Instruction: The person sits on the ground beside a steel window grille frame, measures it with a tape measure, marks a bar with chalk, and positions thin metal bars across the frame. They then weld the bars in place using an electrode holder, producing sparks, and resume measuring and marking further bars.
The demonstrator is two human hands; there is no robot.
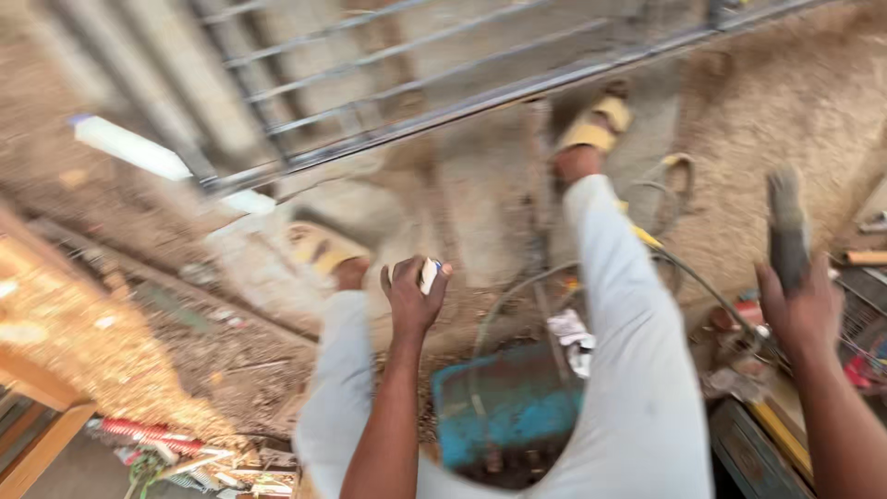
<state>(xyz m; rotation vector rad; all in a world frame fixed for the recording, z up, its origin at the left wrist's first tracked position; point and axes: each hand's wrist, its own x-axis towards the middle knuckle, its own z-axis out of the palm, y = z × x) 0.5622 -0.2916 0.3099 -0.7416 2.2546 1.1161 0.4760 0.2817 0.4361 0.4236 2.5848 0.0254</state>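
Your left hand [413, 298] gripped a small white object [430, 274]; your right hand [802, 310] clasped a dusty grey brush [785, 226] above the sandy floor [804, 102], far of the blue metal box [504, 402].

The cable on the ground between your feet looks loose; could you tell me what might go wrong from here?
The cable loops close to the sandalled right foot, so it might snag or trip. Both hands are occupied, the left hand with a small white object and the right hand with a dark tool, so catching a stumble could be hard. The cluttered, debris-strewn ground adds to unsure footing.
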